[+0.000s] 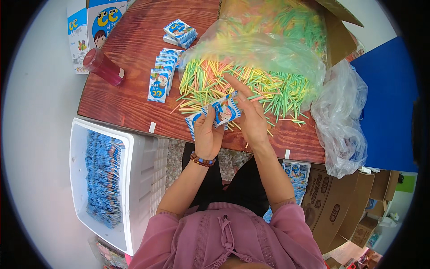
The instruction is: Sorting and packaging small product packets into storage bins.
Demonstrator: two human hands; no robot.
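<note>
Over the table's front edge, my left hand (209, 135) is closed on small blue-and-white packets. Its thumb presses on the upper packet (225, 111), and another packet (192, 123) sticks out at the left of the hand. My right hand (252, 117) is beside the upper packet's right edge and touches it, its fingers stretched out and the index finger pointing up over the sticks. Behind both hands spreads a heap of thin pink, yellow and green sticks (251, 80), spilling from a clear plastic bag (286, 51). To the left lie an overlapping row of packets (159, 85) and a small stack (180, 32).
A red-lidded pink jar (105, 67) lies on the wooden table (134, 27). At left stand printed boxes (106, 22) and a white foam box (127, 188) filled with packets. Crumpled plastic (340, 121), a blue panel (385, 103) and cardboard boxes (333, 201) are at right.
</note>
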